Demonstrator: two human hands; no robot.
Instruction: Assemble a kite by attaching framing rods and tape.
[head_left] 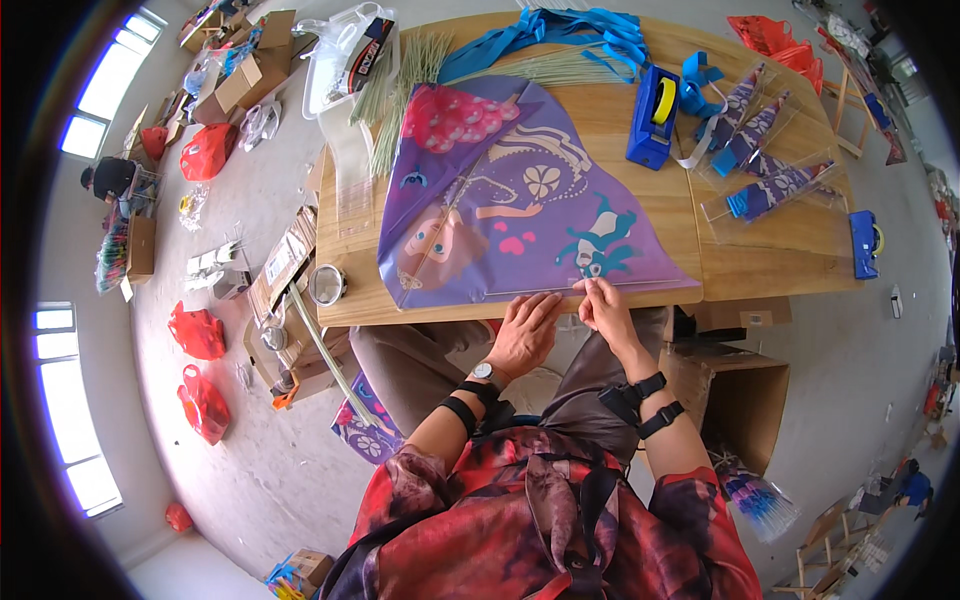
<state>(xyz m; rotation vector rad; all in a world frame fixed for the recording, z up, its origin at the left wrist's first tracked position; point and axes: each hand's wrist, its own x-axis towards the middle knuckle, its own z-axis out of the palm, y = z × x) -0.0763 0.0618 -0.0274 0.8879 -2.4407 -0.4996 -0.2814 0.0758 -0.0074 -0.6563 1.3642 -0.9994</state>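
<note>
A purple kite sail, printed with a mermaid figure, pink hearts and a teal creature, lies on the wooden table with its long edge toward me. Along that near edge runs a thin pale stick. My left hand rests on the edge, fingers stretched out, pressing the sail flat near the stick. Just to its right, my right hand pinches the sail's edge between thumb and forefinger, close to the teal creature. The fingertips partly hide what they grip; the stick's end seems to be there.
Bundles of thin pale sticks and blue ribbon lie at the table's far side. A blue tape dispenser stands right of the sail, beside several folded kites in clear sleeves. A roll of clear tape sits front left.
</note>
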